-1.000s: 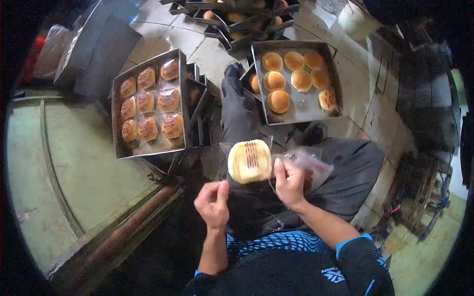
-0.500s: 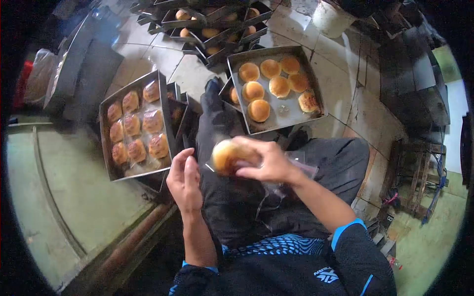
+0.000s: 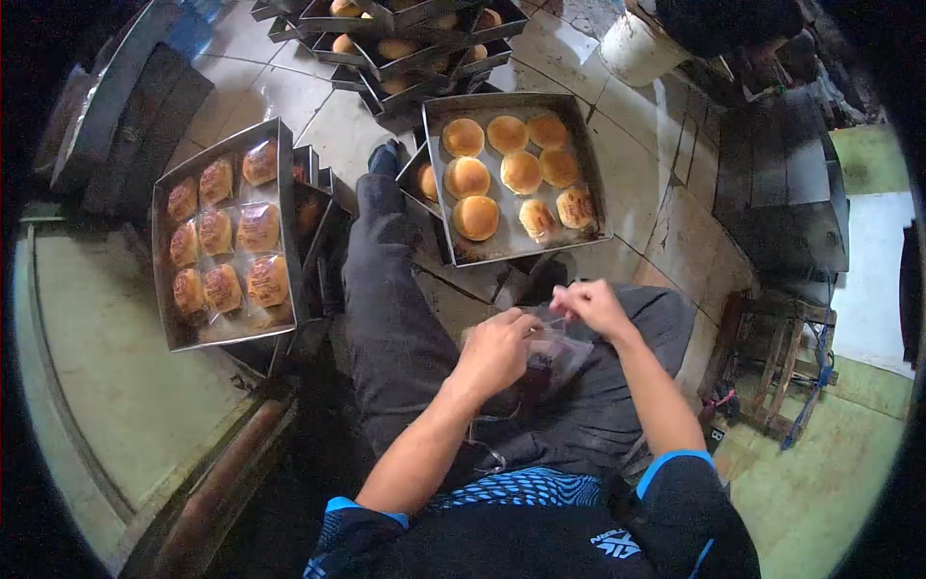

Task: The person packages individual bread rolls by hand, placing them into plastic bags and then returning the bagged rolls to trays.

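Observation:
Over my lap, my left hand (image 3: 499,349) is closed on the edge of a clear printed plastic bag (image 3: 558,355). My right hand (image 3: 590,307) is pinched at the bag's upper right edge. Ahead of my hands, a square metal tray (image 3: 526,253) holds several round golden buns (image 3: 476,218) and two darker-marked buns (image 3: 576,207) at its lower right. To the left, another metal tray (image 3: 287,222) holds several buns in clear wrapping (image 3: 214,232), set in rows.
Stacked metal trays (image 3: 386,69) with buns stand at the top centre. A white bucket (image 3: 639,50) is at the upper right. Dark panels (image 3: 786,183) and a wooden rack (image 3: 786,372) stand on the right. A green surface (image 3: 125,357) lies at left.
The bun that was in my right hand now lies in the right tray, beside the other marked bun. Both hands have moved onto the plastic bag. The view has shifted slightly.

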The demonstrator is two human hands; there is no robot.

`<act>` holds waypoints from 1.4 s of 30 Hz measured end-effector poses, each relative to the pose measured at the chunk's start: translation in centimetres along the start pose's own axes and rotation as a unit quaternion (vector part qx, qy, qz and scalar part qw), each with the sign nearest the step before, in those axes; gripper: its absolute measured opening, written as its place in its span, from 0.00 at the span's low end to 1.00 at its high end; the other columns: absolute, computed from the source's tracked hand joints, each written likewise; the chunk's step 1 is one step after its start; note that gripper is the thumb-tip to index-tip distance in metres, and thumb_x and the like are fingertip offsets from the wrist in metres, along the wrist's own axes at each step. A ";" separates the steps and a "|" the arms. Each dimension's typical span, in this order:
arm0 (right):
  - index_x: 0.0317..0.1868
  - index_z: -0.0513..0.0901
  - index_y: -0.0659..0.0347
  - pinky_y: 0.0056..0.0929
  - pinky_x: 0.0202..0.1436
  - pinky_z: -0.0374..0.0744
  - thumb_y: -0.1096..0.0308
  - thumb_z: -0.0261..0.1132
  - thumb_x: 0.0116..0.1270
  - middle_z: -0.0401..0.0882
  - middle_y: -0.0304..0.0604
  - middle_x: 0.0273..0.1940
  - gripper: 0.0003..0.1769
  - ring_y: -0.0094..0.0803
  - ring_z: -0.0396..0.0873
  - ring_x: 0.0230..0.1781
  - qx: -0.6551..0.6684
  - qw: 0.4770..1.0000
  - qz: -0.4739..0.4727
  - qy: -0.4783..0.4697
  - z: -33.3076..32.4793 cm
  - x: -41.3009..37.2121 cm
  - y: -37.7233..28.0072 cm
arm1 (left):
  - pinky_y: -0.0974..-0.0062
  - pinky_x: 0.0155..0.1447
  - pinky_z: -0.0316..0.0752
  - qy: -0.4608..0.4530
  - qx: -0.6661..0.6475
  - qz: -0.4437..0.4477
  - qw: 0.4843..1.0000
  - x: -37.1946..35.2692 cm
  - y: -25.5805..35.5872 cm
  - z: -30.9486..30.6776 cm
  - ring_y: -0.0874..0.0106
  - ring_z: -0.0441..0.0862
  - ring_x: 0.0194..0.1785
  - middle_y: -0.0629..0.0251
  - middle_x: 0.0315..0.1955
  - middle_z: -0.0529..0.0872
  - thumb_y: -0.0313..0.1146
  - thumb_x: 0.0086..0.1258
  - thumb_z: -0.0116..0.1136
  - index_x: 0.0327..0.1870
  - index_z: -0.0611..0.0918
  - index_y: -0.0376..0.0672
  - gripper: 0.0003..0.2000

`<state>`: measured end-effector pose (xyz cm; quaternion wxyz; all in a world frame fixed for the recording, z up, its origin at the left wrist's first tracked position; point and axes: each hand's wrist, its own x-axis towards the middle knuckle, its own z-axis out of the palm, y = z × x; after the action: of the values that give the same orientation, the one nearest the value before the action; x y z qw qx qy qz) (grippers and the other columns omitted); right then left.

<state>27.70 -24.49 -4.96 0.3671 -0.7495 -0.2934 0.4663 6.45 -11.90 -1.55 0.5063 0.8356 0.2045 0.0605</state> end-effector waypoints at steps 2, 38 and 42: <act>0.38 0.89 0.65 0.26 0.37 0.80 0.70 0.72 0.65 0.88 0.42 0.31 0.07 0.27 0.83 0.29 -0.051 0.980 -0.193 -0.001 0.3 -4.5 -2.9 | 0.57 0.48 0.81 0.010 -0.025 0.023 0.999 -0.1 0.3 -0.5 0.51 0.85 0.42 0.53 0.37 0.86 0.29 0.63 0.66 0.43 0.85 0.39 0.09; 0.66 0.76 0.67 0.46 0.50 0.80 0.58 0.59 0.73 0.80 0.55 0.59 0.27 0.41 0.80 0.57 0.159 0.941 0.244 0.170 9.8 27.4 9.8 | 0.83 0.31 0.73 0.485 -0.427 -0.116 0.754 -3.0 -5.5 -10.4 0.80 0.78 0.28 0.66 0.31 0.83 0.29 0.73 0.66 0.37 0.84 0.33 0.08; 0.58 0.77 0.71 0.48 0.56 0.80 0.62 0.51 0.70 0.80 0.57 0.57 0.24 0.44 0.81 0.57 0.218 0.871 0.299 0.322 11.4 31.8 9.8 | 0.78 0.35 0.78 0.468 -0.357 -0.094 0.803 -3.2 -5.3 -11.1 0.77 0.77 0.32 0.62 0.35 0.80 0.33 0.71 0.69 0.36 0.80 0.34 0.11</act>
<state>30.72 -1.90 -31.78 0.4380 -0.8111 0.1885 0.3388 -1.35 -1.88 -0.53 0.6150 0.4423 0.4582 0.4650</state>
